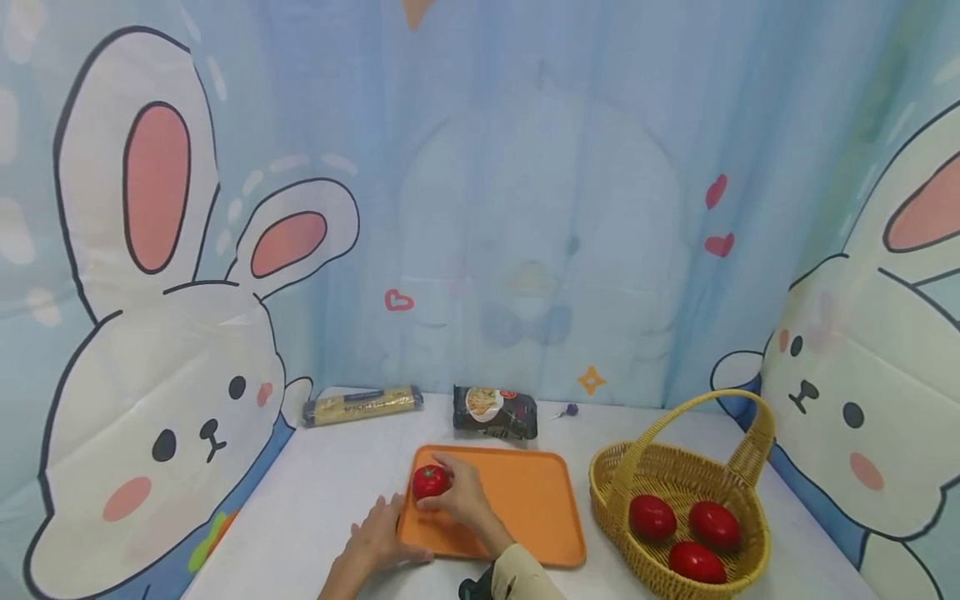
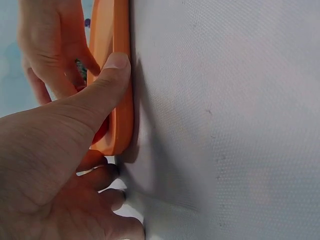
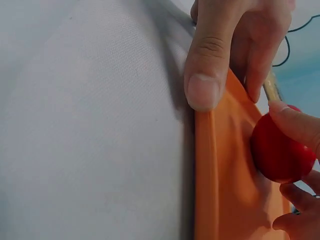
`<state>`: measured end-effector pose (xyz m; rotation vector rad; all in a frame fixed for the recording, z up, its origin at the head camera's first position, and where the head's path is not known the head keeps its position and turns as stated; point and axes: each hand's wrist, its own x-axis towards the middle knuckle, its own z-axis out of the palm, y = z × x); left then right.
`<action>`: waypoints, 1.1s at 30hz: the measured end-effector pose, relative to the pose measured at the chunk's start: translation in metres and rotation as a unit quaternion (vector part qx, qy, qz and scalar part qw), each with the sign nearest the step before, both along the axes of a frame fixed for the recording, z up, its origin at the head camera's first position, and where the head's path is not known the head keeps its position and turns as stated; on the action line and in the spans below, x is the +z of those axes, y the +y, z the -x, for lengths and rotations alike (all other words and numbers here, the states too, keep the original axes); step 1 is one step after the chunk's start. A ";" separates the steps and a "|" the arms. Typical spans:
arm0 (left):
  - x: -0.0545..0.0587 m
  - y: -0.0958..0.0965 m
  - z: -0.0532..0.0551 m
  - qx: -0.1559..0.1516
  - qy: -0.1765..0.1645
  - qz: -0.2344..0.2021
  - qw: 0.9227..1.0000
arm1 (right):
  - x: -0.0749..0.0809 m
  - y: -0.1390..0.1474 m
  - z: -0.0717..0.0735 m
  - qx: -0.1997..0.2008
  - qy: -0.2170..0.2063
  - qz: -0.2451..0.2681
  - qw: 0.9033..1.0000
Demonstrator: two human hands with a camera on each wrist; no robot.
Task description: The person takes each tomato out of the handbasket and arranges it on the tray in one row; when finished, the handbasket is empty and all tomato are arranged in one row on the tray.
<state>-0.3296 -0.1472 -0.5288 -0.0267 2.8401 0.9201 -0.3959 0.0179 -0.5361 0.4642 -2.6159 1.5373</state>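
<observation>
A red tomato [image 1: 430, 482] with a green top is at the left end of an orange tray [image 1: 525, 500]. My right hand [image 1: 463, 498] reaches across the tray and holds the tomato between thumb and fingers. In the right wrist view the tomato [image 3: 280, 150] is close over the tray floor. My left hand [image 1: 375, 537] holds the tray's near left corner. Its thumb [image 2: 117, 62] presses on the front rim in the left wrist view, while the other fingers lie around the left side.
A yellow wicker basket [image 1: 611, 467] with a tall handle stands right of the tray, with three red tomatoes [image 1: 697, 562] inside. Behind the tray lie a pack of spaghetti [image 1: 363, 406], a dark food packet [image 1: 495, 412] and a small purple item [image 1: 572, 410]. A bunny-print curtain [image 1: 525, 208] encloses the white table.
</observation>
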 end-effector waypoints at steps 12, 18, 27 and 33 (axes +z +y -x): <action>-0.003 -0.004 0.005 -0.009 -0.006 -0.009 1.000 | 0.080 0.030 -0.038 0.070 0.039 -0.065 0.995; -0.022 -0.007 0.020 -0.004 -0.013 -0.011 1.000 | 0.127 0.072 -0.073 0.167 0.057 -0.044 0.983; -0.024 -0.003 0.019 0.008 -0.011 0.007 1.000 | 0.169 0.158 -0.109 0.290 0.060 -0.066 0.953; -0.002 0.001 0.001 -0.002 -0.005 0.008 1.000 | 0.179 0.231 -0.118 0.322 0.024 -0.059 0.945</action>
